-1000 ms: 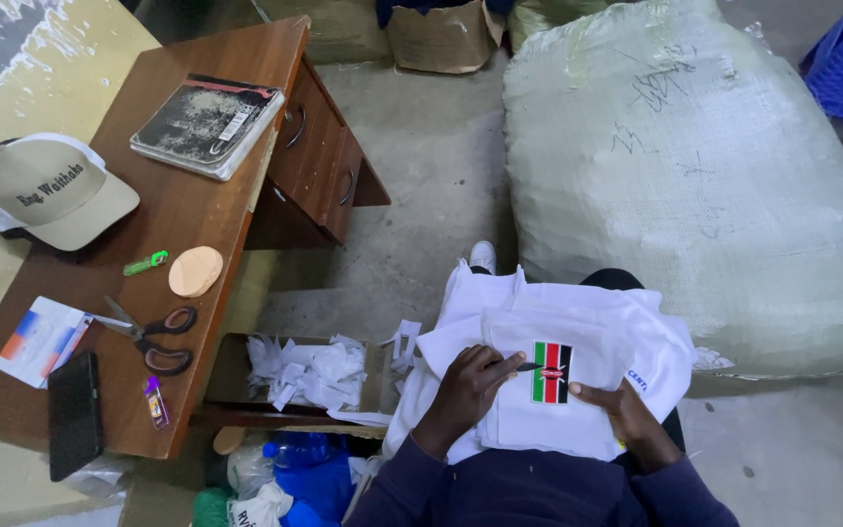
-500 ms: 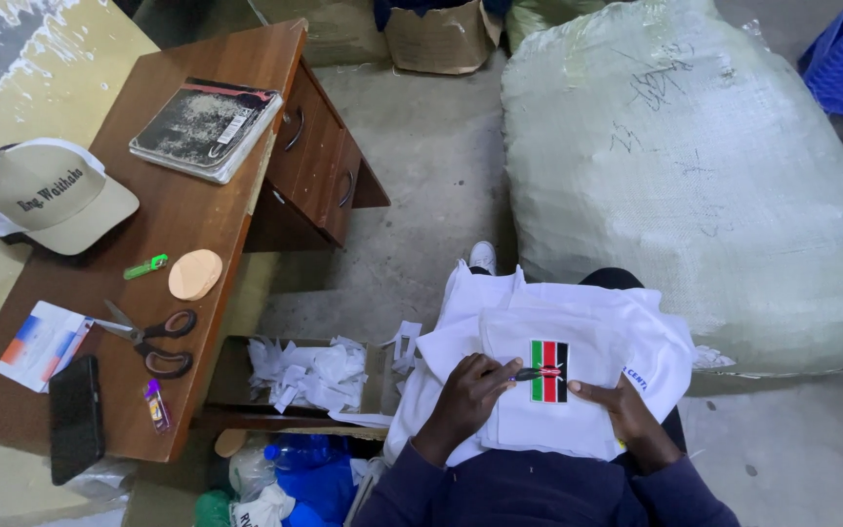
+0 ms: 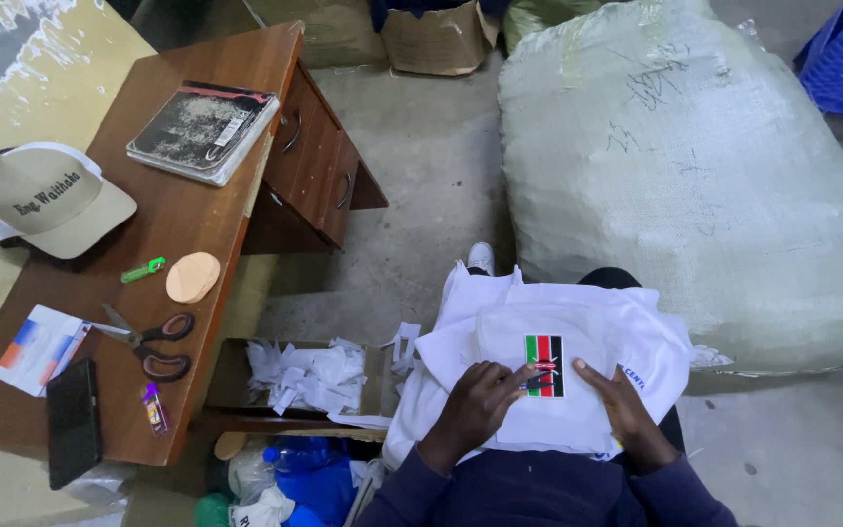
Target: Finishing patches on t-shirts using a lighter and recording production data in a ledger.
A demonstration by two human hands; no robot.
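A huge pale woven sack (image 3: 695,185) fills the upper right. Lower centre, the white garment (image 3: 558,361) lies unmoved on the lap. Since a moment ago, left hand (image 3: 475,405) and right hand (image 3: 622,410) stay pressed flat, fingers spread, beside the striped patch (image 3: 543,365).

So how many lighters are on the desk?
2. A green lighter lies beside the tan disc, below the cap. A purple lighter lies near the desk's front edge, between the scissors and phone. None seem hidden.
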